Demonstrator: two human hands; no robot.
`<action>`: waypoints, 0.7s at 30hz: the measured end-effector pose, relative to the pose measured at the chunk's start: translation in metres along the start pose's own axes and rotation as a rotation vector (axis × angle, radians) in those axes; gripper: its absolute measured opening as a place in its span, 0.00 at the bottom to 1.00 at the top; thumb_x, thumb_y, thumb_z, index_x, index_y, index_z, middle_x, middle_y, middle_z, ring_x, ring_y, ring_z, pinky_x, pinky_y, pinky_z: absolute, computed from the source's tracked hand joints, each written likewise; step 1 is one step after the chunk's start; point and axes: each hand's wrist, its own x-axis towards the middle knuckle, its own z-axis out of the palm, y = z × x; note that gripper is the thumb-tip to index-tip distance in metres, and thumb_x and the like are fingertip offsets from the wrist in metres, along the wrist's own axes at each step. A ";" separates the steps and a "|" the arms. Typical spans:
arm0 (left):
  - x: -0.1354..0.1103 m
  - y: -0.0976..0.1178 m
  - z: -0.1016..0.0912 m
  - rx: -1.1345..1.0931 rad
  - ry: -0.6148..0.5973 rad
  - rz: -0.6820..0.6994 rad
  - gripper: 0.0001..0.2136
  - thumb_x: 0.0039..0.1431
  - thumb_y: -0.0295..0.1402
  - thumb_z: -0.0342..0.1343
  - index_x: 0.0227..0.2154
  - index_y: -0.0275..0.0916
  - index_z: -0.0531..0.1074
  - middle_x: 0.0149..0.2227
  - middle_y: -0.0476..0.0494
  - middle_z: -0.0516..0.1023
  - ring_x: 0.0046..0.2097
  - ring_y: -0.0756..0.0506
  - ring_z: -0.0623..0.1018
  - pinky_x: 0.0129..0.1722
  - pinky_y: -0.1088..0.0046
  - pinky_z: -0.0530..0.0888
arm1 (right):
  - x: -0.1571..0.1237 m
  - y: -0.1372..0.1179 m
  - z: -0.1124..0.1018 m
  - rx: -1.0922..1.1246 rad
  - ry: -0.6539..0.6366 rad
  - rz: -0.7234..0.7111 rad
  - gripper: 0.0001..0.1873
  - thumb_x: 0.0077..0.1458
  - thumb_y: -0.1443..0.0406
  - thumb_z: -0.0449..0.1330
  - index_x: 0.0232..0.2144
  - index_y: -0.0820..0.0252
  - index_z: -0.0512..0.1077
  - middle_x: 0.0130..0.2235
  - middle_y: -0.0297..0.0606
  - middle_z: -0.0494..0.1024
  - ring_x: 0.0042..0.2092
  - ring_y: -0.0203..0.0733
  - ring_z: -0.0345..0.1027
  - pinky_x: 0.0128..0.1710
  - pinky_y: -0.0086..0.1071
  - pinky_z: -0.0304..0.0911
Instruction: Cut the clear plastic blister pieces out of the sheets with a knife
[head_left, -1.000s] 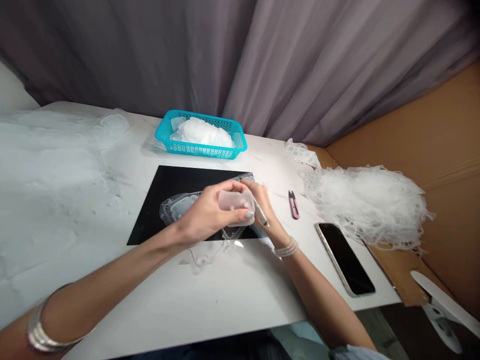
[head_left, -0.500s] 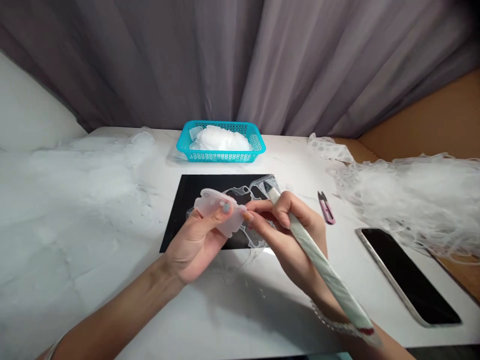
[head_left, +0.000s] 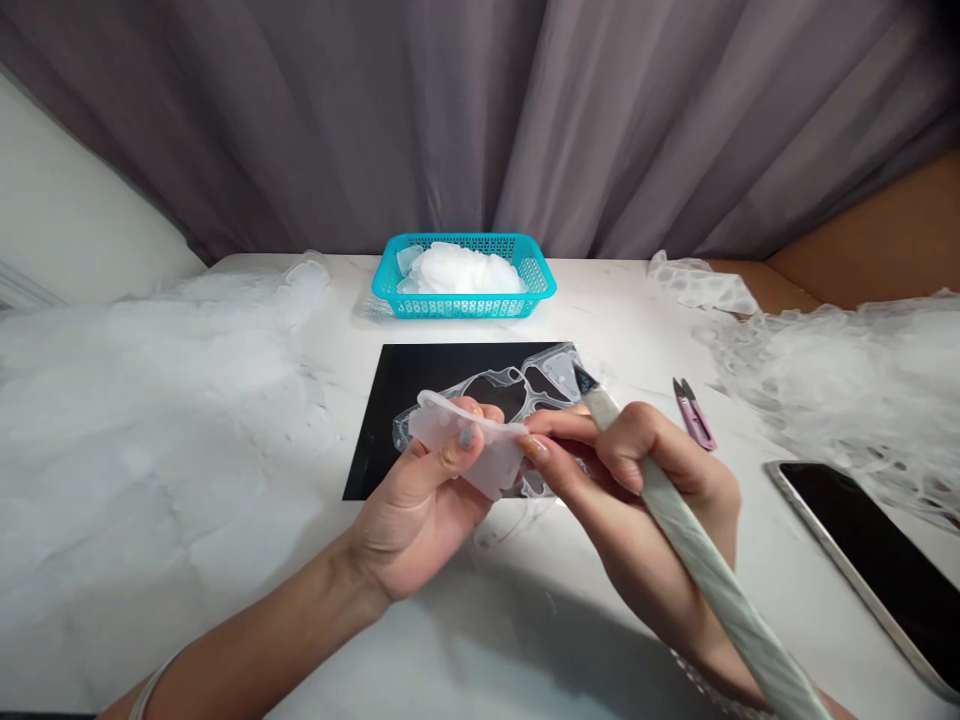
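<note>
My left hand (head_left: 420,525) is closed on a thin translucent white plastic piece (head_left: 491,462) with a wavy edge, its thumb on the near face. The piece is bent and held above a black mat (head_left: 424,372). My right hand (head_left: 667,500) pinches the right edge of this piece between thumb and finger. That same hand also grips a craft knife (head_left: 701,550) with a pale green wrapped handle, its dark tip pointing up and away from the piece. On the mat lies a clear plastic sheet (head_left: 559,368) with cut-out openings, partly hidden by my hands.
A blue basket (head_left: 465,308) of white pieces stands behind the mat. To the right are pink thread snips (head_left: 696,415), a phone (head_left: 870,570) and a heap of lacy plastic offcuts (head_left: 847,390). Many translucent pieces (head_left: 187,370) are heaped on the left.
The view has shifted, so the table things sit differently in it. The piece is bent more and its upper edge is tipped. Both hands keep their hold on it.
</note>
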 end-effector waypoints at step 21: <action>0.011 0.015 -0.002 0.125 0.215 -0.019 0.21 0.70 0.28 0.46 0.64 0.43 0.61 0.63 0.41 0.69 0.64 0.40 0.69 0.60 0.55 0.72 | 0.015 0.038 -0.026 -0.164 0.040 -0.012 0.22 0.61 0.69 0.61 0.21 0.55 0.53 0.30 0.37 0.80 0.37 0.42 0.78 0.29 0.32 0.68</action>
